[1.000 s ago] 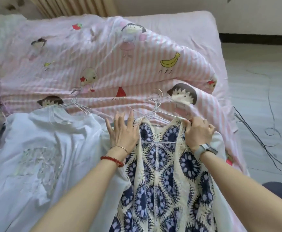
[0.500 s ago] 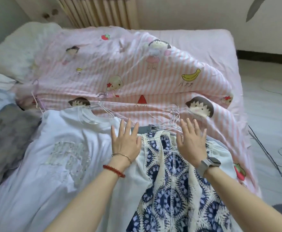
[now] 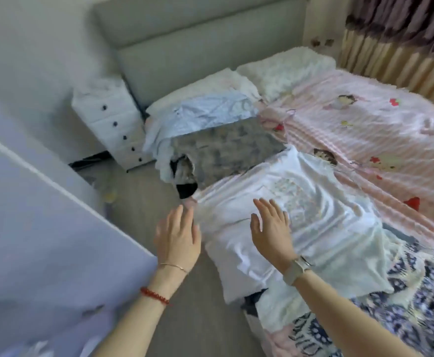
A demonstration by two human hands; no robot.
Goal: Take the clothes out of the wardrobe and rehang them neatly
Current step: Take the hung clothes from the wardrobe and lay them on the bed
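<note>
Several garments lie side by side across the near edge of the bed. A white T-shirt (image 3: 313,215) with a pale print lies in the middle. A navy-and-cream patterned top (image 3: 401,315) is at the lower right, a grey mottled garment (image 3: 226,150) to the left, and a light blue one (image 3: 210,112) beyond it. My right hand (image 3: 271,228) hovers open over the white T-shirt's lower part. Left of the bed edge, my left hand (image 3: 178,237) is open above the floor and holds nothing. The frame is motion-blurred.
The pink striped cartoon quilt (image 3: 378,130) covers the bed. A white drawer chest (image 3: 113,124) stands by the grey headboard (image 3: 198,42). A pale lilac panel (image 3: 38,240) fills the lower left. Grey floor (image 3: 144,191) lies between it and the bed. Curtains (image 3: 391,47) hang at the upper right.
The view has swung left, from the patterned top towards the bed's head and the lilac panel. Both hands have come off the patterned top and its hanger and now hover open.
</note>
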